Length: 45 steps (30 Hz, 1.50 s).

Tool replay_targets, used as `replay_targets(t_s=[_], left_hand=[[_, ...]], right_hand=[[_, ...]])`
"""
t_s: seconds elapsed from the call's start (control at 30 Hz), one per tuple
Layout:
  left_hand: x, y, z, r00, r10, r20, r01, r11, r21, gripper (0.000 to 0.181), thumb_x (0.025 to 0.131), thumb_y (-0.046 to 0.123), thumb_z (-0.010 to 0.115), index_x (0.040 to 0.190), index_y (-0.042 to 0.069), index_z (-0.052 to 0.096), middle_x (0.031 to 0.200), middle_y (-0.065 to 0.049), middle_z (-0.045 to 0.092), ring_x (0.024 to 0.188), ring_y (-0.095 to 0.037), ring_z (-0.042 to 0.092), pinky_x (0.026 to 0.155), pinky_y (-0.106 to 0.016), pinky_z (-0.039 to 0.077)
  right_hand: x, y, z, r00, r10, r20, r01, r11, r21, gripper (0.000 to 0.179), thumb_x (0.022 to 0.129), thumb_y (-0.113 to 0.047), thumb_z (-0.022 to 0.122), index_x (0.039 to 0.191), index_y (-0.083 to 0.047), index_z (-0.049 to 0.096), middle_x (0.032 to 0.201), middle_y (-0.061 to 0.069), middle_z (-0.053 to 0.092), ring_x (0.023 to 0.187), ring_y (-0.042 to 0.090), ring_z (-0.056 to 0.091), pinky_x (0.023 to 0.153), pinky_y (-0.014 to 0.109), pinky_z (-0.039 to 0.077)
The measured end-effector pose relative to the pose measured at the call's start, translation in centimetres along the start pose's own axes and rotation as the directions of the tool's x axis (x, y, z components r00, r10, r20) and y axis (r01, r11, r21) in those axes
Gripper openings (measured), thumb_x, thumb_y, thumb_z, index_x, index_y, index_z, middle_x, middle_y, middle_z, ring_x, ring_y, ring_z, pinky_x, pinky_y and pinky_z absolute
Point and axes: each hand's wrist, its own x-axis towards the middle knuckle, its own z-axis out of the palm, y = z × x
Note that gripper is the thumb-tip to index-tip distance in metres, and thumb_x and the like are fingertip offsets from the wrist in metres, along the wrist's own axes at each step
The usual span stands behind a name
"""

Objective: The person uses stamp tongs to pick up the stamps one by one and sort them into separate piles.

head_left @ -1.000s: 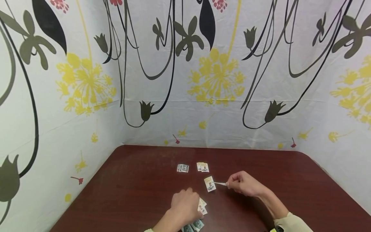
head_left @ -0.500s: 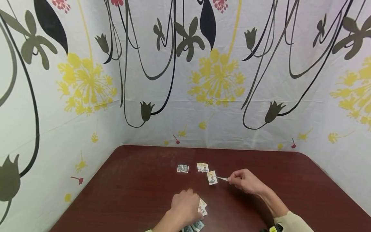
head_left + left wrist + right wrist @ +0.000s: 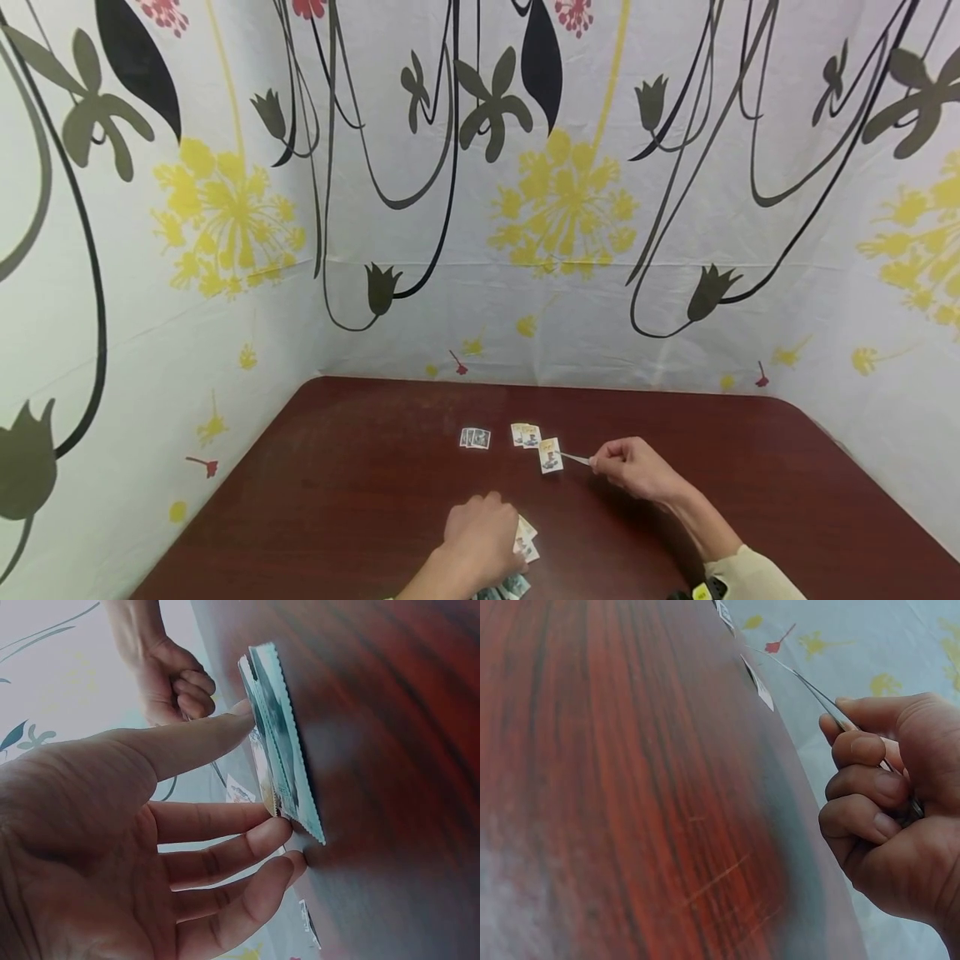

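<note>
Stamps (image 3: 287, 739) with unreadable print, several in left hand (image 3: 480, 537), tweezers (image 3: 576, 458) in curled right hand (image 3: 636, 469).

White cloth (image 3: 480, 225) with a floral print in grey-green, black, yellow and red; red-brown table (image 3: 360, 483) streaked with dark grain; single stamp (image 3: 551, 457) white with yellow and dark print; grey stamps (image 3: 477, 438) edged in white; teal stamps (image 3: 289, 742); silvery tweezers (image 3: 799, 676); pale yellow sleeve (image 3: 753, 575)

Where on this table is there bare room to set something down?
Bare tabletop lies between the grey stamps and the left edge, and between the right hand and the right edge. The middle is crowded: the left hand touches loose stamps, and tweezers hold a stamp beside the yellowish stamps.
</note>
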Motion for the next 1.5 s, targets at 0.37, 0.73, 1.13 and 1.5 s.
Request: replay_targets(t_s=[0.37,0.73,1.13,1.5], left_hand=[[-0.1,0.1,0.1,1.000,0.001,-0.001,-0.001,1.000,-0.011,0.041,0.069,0.050,0.095,0.081,0.016,0.075,0.087,0.000,0.066,0.079,-0.020,0.064,0.063,-0.041,0.055],[-0.3,0.1,0.1,1.000,0.004,-0.021,-0.004,1.000,-0.008,0.041,0.068,0.049,0.095,0.082,0.015,0.075,0.086,-0.001,0.065,0.079,-0.021,0.064,0.062,-0.041,0.054],[-0.1,0.0,0.1,1.000,-0.004,0.012,0.004,1.000,-0.011,0.042,0.069,0.048,0.094,0.087,0.013,0.077,0.088,-0.002,0.066,0.080,-0.022,0.064,0.065,-0.042,0.055],[0.1,0.1,0.1,0.999,-0.010,0.042,0.010,1.000,-0.017,0.039,0.072,0.048,0.093,0.083,0.015,0.077,0.089,-0.001,0.066,0.081,-0.022,0.064,0.066,-0.042,0.055]], right_hand=[[0.4,0.4,0.0,1.000,0.010,-0.016,-0.009,1.000,0.020,0.027,0.104,-0.017,0.064,0.102,0.008,0.072,0.060,-0.005,0.041,0.049,0.007,0.033,0.046,0.024,0.030],[0.9,0.5,-0.1,1.000,0.027,-0.010,-0.027,0.998,0.049,0.028,0.105,-0.019,0.065,0.105,0.009,0.070,0.062,-0.004,0.043,0.046,0.007,0.031,0.045,0.024,0.031],[2.1,0.7,-0.2,0.998,0.062,-0.024,-0.060,0.995,0.079,0.029,0.105,-0.018,0.063,0.107,0.011,0.068,0.062,-0.004,0.043,0.048,0.008,0.030,0.046,0.023,0.028],[3.1,0.6,0.0,0.995,0.085,-0.045,-0.080,0.991,0.104,0.032,0.104,-0.018,0.063,0.107,0.013,0.066,0.063,-0.005,0.043,0.049,0.008,0.030,0.046,0.022,0.027]])
